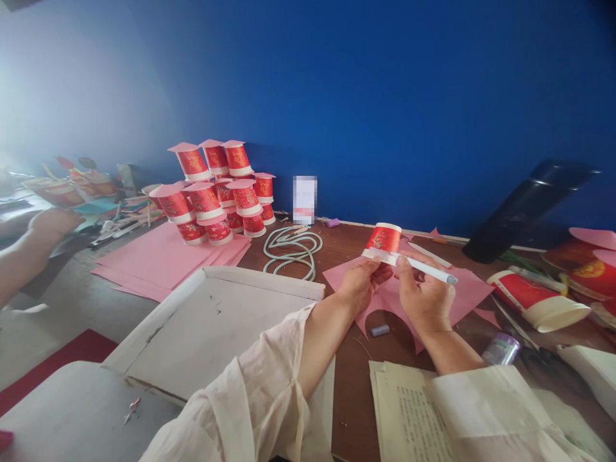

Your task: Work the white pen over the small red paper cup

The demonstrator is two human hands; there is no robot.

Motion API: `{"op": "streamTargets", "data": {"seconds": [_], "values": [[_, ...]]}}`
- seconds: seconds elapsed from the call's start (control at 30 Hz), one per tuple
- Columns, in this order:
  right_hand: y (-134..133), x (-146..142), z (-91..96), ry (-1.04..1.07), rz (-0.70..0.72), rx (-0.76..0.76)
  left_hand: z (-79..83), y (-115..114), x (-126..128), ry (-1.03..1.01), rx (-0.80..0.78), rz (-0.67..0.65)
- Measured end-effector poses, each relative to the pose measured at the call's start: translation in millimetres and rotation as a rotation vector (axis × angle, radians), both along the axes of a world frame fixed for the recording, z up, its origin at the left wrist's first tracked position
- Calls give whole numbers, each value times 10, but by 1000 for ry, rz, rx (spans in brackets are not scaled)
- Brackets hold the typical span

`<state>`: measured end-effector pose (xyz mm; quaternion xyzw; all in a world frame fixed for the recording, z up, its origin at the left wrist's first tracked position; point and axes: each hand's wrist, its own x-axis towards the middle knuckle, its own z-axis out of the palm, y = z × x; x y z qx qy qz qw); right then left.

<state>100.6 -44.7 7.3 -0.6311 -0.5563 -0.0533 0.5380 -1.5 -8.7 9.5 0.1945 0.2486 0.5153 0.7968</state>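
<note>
My left hand (362,285) is closed around the white-rimmed lower end of a red paper cup (384,239) with a gold pattern. In my right hand (426,296) is a white marker (428,268), held slantwise with its grey end pointing right. The marker's other end reaches the cup's white band; whether it touches is hard to tell. Beneath both hands lies a pink paper sheet (462,292) with round pieces cut out of it. A small grey cap (380,330) rests just below the sheet's cut edge.
Stacked red cups with pink paper tops (205,199) stand on pink sheets (144,263) at left. A white box lid (231,314), coiled cable (292,253), printed pages (409,410), black bottle (522,212) and tipped cup (534,298) surround me. Another person's hand (55,224) is far left.
</note>
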Motion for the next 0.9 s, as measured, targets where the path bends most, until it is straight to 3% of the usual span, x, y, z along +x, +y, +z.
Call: {"op": "streamTargets", "data": {"seconds": [0.9], "values": [[-13,-8,16,7,-16,-32,-3,6,-1,15,-14,11]]}}
